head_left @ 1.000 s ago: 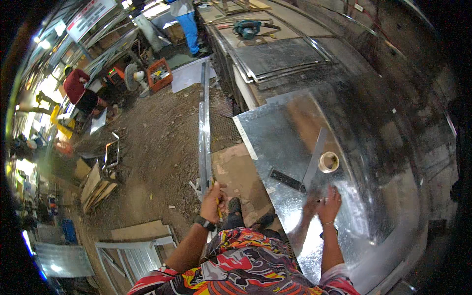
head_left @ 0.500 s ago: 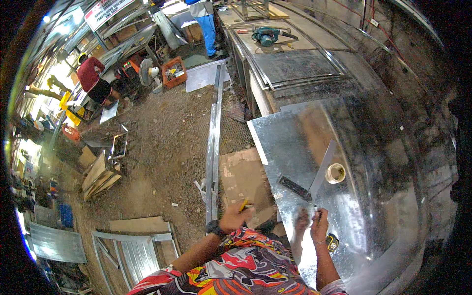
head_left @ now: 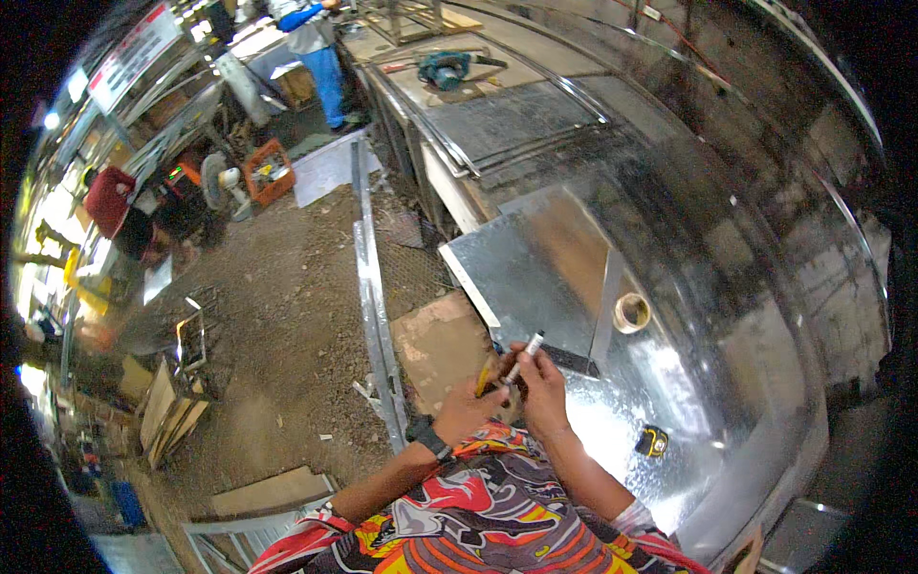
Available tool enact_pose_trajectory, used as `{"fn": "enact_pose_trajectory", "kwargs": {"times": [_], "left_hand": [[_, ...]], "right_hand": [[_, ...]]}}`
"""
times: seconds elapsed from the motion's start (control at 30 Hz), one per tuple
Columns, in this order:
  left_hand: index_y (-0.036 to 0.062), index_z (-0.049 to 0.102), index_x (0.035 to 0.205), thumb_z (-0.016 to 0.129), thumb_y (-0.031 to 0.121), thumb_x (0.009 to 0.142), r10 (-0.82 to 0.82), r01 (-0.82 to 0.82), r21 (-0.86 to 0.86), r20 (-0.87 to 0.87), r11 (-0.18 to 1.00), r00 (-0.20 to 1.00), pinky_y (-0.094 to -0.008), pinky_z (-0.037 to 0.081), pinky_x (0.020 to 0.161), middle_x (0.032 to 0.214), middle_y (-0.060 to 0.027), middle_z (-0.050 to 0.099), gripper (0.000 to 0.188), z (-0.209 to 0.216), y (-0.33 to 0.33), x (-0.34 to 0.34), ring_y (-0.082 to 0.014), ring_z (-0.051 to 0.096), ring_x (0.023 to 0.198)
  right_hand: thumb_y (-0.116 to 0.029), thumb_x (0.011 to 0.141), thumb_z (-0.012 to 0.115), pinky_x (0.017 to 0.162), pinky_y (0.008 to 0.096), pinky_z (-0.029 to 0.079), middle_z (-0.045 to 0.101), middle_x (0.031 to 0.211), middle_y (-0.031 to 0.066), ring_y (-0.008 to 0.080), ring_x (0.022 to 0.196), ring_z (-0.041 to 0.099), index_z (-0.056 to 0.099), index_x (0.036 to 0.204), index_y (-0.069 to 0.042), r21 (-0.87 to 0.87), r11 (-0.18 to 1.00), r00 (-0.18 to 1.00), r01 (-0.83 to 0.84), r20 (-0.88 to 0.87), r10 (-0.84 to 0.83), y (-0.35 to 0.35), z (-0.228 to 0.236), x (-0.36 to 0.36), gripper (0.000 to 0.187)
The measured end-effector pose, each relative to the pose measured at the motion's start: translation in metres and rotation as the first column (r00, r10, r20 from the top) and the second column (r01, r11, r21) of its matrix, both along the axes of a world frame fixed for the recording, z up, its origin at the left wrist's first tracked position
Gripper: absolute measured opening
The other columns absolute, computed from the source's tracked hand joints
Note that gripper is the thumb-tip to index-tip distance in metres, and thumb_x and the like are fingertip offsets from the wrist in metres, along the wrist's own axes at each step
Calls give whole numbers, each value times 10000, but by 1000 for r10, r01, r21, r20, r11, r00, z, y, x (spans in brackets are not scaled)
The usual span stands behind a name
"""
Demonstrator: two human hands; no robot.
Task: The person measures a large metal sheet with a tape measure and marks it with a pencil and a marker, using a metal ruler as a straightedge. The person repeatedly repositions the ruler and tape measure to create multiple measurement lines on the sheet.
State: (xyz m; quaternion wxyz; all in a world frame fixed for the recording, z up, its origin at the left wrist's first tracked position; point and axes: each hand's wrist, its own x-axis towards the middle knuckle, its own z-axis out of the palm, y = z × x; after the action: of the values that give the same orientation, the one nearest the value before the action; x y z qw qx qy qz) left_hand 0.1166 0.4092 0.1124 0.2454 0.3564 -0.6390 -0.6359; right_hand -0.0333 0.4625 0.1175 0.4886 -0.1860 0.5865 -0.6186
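My two hands are close together over the near left edge of a shiny metal sheet [head_left: 516,258]. My right hand [head_left: 543,394] grips a white marker [head_left: 521,359] with a dark end, tilted up to the right. In my left hand [head_left: 467,413], closed, a slim yellow tool [head_left: 485,377] sticks up; its kind is unclear. The fingers of both hands nearly meet at the marker's lower end. Just beyond my right hand lies a try square with a dark stock [head_left: 572,361] and a metal blade [head_left: 607,306]. A tape roll [head_left: 632,313] and a black-and-yellow tape measure [head_left: 652,441] rest on the sheet.
Farther along the bench lies a teal power tool [head_left: 445,70] beside metal strips. Long metal bars [head_left: 366,258] and a brown board [head_left: 440,344] are at the bench's left. An orange crate [head_left: 270,172], a fan [head_left: 218,180] and two people stand or crouch farther off.
My right hand has left the square's corner and come left to my left hand, now with the marker in plain sight. The view has turned, shifting the scene leftward.
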Motion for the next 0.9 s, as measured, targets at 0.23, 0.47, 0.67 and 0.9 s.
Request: {"fn": "enact_pose_trajectory", "kwargs": {"times": [0.23,0.47,0.67,0.9], "left_hand": [[8,698,1006,622,306,1060,-100,110,-88,111,990,989,-306,415,575,701,16,556,313,5,-49,33,-84,514,658],[88,704,933,621,374,1069,31,-31,668,13,743,999,-256,368,553,721,59,590,327,-1,-47,83,-59,490,637],[88,692,978,610,354,1077,264,-440,518,379,734,887,-252,313,458,639,62,485,296,-58,-47,195,-53,419,514],[60,700,1028,608,346,1075,436,-701,491,553,518,710,-249,332,455,661,43,537,304,-108,5,164,-60,443,500]], "right_hand": [[-201,948,790,609,289,537,703,838,44,138,676,654,659,1038,-45,122,915,923,-384,39,382,-22,4,-17,223],[-161,950,749,514,243,441,546,690,0,87,535,509,569,891,-123,104,995,967,9,251,-34,3,-27,-90,193],[-52,923,716,621,280,549,616,850,48,159,693,643,560,979,-90,216,976,909,-40,-398,126,-59,-29,-152,170],[24,906,762,626,239,524,678,770,41,77,662,605,586,861,-68,28,979,910,-201,-364,197,-122,-142,-90,204]]}}
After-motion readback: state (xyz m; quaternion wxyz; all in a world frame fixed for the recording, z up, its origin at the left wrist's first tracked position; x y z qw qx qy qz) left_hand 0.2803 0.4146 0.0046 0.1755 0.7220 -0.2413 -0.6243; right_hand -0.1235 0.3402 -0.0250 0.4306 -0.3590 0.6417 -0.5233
